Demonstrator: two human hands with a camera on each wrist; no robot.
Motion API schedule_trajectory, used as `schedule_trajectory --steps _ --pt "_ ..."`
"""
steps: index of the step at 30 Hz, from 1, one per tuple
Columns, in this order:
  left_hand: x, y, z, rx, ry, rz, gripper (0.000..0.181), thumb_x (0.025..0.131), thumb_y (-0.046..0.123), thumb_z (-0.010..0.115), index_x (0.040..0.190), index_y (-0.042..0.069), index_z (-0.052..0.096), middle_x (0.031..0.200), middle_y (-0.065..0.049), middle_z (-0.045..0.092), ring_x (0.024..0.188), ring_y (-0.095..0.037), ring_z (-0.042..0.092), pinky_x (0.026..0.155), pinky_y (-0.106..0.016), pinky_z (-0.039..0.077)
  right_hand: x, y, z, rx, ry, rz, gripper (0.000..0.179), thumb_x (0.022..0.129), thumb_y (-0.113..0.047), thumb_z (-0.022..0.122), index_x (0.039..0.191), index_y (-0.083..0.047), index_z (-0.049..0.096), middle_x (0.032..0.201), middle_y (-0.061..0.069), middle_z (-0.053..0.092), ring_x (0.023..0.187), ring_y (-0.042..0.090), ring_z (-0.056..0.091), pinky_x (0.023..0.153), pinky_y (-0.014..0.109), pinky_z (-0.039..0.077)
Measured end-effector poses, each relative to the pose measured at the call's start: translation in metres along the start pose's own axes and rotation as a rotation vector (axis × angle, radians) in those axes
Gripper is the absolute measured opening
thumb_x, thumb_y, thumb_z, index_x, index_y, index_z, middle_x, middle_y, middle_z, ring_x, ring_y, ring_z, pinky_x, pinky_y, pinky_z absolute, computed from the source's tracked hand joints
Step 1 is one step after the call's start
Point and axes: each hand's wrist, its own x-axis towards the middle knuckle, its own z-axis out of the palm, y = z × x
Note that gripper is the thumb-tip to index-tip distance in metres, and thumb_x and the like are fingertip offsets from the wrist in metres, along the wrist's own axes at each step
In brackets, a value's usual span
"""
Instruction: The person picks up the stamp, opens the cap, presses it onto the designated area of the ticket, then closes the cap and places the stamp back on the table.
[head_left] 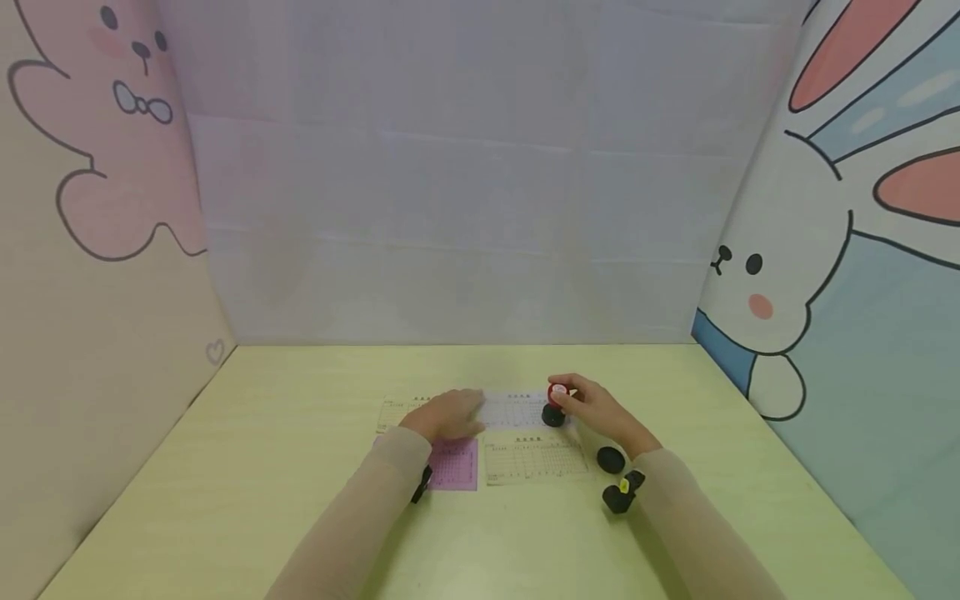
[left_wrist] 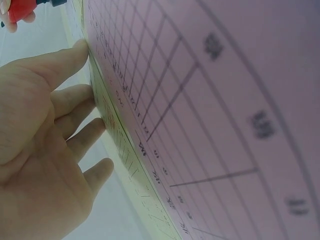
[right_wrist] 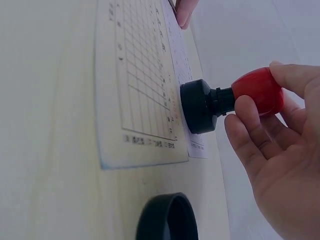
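My right hand (head_left: 600,410) grips the red handle (right_wrist: 257,91) of a round stamp with thumb and fingers. The stamp's black base (right_wrist: 197,106) stands at the right end of a whitish printed form (head_left: 510,410), its face hidden against the paper. To the left, my left hand (head_left: 450,415) lies palm down with fingers extended, its fingertips at the left end of that form. Below this hand is a pink form (head_left: 459,467), partly covered by the arm. In the left wrist view, the thumb and fingers (left_wrist: 75,107) reach along the paper edges.
A cream form (head_left: 536,462) lies in front of the whitish one, and another cream form (head_left: 392,414) is at the back left, partly behind the left hand. A round black cap (head_left: 611,460) sits on the pale yellow table (head_left: 225,500) near my right wrist. A white cloth backdrop (head_left: 465,208) hangs behind.
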Motion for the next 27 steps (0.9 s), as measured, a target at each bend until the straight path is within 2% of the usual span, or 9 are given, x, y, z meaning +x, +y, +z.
schedule_trajectory --steps 6,11,13,17,19,27 --pt "0.000 0.000 -0.001 0.004 -0.005 -0.006 0.065 0.102 0.034 0.058 0.154 0.003 0.035 0.160 -0.011 0.033 0.147 -0.027 0.029 0.120 -0.039 0.020 -0.001 -0.002 -0.001 0.004 0.005 -0.001 0.040 0.105 -0.017 0.054 0.140 0.004 0.051 0.116 0.018 0.064 0.098 0.037 0.064 0.087 0.031 0.052" --pt "-0.001 0.002 -0.003 0.004 -0.011 -0.007 0.065 0.102 0.033 0.058 0.154 0.003 0.035 0.160 -0.011 0.034 0.147 -0.027 0.029 0.120 -0.039 0.020 -0.006 -0.019 -0.003 0.022 0.010 0.014 0.039 0.105 -0.010 0.052 0.138 0.010 0.050 0.112 0.025 0.065 0.099 0.046 0.063 0.086 0.033 0.053" --pt "-0.001 0.002 -0.003 0.004 -0.012 -0.008 0.065 0.102 0.033 0.059 0.154 0.003 0.035 0.160 -0.011 0.034 0.147 -0.027 0.029 0.120 -0.039 0.020 -0.006 -0.018 -0.004 0.019 0.013 0.020 0.040 0.105 -0.013 0.053 0.138 0.009 0.050 0.111 0.023 0.065 0.098 0.044 0.063 0.087 0.033 0.052" --pt "-0.001 0.002 -0.004 -0.003 -0.015 -0.009 0.066 0.101 0.033 0.060 0.154 0.002 0.036 0.159 -0.012 0.035 0.147 -0.028 0.030 0.120 -0.040 0.021 -0.002 0.001 -0.006 0.010 0.043 0.027 0.044 0.105 -0.022 0.055 0.140 0.005 0.051 0.111 0.015 0.067 0.095 0.032 0.066 0.088 0.033 0.052" --pt "-0.002 0.003 -0.004 -0.007 -0.014 -0.005 0.066 0.101 0.033 0.061 0.154 0.001 0.036 0.158 -0.013 0.035 0.146 -0.029 0.031 0.120 -0.040 0.021 -0.003 0.003 -0.008 0.015 0.056 0.022 0.045 0.105 -0.023 0.055 0.140 0.004 0.051 0.112 0.016 0.067 0.094 0.029 0.066 0.088 0.031 0.052" --pt "-0.003 0.005 -0.004 -0.030 0.003 0.004 0.065 0.101 0.030 0.061 0.153 0.000 0.037 0.158 -0.014 0.036 0.146 -0.029 0.031 0.120 -0.040 0.022 -0.005 -0.002 -0.015 0.085 0.101 0.013 0.043 0.106 -0.021 0.054 0.141 0.004 0.051 0.114 0.022 0.066 0.094 0.032 0.065 0.085 0.030 0.053"
